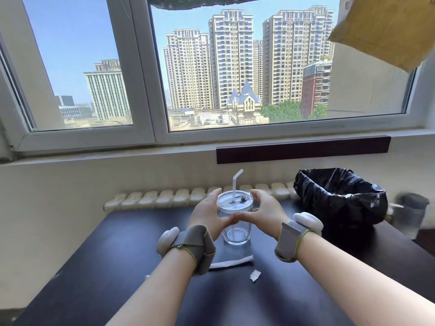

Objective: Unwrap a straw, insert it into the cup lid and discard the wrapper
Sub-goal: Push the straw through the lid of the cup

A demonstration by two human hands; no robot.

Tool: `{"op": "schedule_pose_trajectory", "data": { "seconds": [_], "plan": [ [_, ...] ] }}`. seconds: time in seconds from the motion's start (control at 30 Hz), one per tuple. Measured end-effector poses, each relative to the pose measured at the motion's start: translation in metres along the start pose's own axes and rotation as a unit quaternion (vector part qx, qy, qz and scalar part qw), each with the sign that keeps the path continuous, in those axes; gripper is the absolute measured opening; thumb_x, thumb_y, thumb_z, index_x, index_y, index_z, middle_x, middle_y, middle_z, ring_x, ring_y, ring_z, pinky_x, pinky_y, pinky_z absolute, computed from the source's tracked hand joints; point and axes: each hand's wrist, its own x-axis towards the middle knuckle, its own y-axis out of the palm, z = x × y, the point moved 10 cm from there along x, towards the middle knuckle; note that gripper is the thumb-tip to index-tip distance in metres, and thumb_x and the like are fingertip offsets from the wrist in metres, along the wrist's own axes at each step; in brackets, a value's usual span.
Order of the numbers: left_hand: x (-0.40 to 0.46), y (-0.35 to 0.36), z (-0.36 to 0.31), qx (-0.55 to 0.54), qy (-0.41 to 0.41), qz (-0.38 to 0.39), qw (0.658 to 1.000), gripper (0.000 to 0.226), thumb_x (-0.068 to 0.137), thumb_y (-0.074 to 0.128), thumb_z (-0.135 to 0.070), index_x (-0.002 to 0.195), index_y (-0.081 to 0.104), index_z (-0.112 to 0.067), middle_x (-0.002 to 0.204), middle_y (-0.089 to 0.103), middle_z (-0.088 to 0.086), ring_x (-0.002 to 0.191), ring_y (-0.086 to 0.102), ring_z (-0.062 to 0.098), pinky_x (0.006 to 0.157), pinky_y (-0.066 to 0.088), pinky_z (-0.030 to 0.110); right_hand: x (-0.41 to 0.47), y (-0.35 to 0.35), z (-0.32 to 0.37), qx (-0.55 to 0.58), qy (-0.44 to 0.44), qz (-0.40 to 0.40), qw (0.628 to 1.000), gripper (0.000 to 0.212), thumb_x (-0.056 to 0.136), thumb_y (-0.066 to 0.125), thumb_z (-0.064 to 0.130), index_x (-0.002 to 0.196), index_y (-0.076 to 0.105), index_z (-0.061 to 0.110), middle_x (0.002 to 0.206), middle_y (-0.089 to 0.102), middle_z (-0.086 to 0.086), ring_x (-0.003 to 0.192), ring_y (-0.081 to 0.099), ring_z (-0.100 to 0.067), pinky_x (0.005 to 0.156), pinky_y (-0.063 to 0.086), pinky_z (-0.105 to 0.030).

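Note:
A clear glass cup (236, 234) with a transparent lid (229, 200) stands on the dark table (113, 260). A white bendy straw (234, 184) sticks up through the lid hole, its tip bent to the right. My left hand (207, 215) and my right hand (266, 212) wrap the cup from both sides, fingers at the lid rim and thumbs meeting in front. The white paper wrapper (231, 264) lies flat on the table just before the cup, and a small torn scrap (255, 275) lies near it to the right.
A bin lined with a black bag (341, 201) stands at the table's back right. Behind the table a white radiator (164, 196) runs under the window sill. A blurred grey object (409, 215) is at the far right.

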Motion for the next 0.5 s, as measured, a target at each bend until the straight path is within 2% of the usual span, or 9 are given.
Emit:
{"op": "schedule_pose_trajectory", "data": {
  "seconds": [0.13, 0.37, 0.5],
  "plan": [
    [0.013, 0.002, 0.004, -0.018, 0.005, -0.009, 1.0, 0.09, 0.065, 0.08, -0.035, 0.14, 0.033, -0.016, 0.14, 0.05, 0.004, 0.123, 0.053, 0.021, 0.105, 0.043, 0.038, 0.014, 0.0, -0.004, 0.005, 0.003, -0.011, 1.0, 0.093, 0.056, 0.085, 0.027, 0.134, 0.037, 0.009, 0.125, 0.058, -0.003, 0.114, 0.056, -0.016, 0.101, 0.045, -0.034],
    [0.045, 0.009, 0.018, -0.013, 0.008, -0.008, 1.0, 0.087, 0.067, 0.079, -0.032, 0.139, 0.035, -0.016, 0.138, 0.051, 0.005, 0.123, 0.053, 0.02, 0.105, 0.042, 0.036, 0.043, 0.006, -0.016, 0.03, 0.009, -0.03, 0.999, 0.086, 0.059, 0.084, 0.02, 0.132, 0.04, 0.008, 0.124, 0.06, -0.005, 0.106, 0.061, -0.016, 0.094, 0.049, -0.03],
    [0.061, 0.014, 0.028, -0.028, 0.005, -0.005, 1.0, 0.086, 0.067, 0.08, -0.029, 0.139, 0.034, -0.015, 0.138, 0.051, 0.006, 0.12, 0.055, 0.02, 0.104, 0.043, 0.039, 0.055, 0.009, -0.019, 0.05, 0.007, -0.041, 0.998, 0.089, 0.061, 0.082, 0.016, 0.136, 0.035, 0.007, 0.13, 0.057, -0.008, 0.112, 0.059, -0.018, 0.098, 0.047, -0.031]
  ]
}}
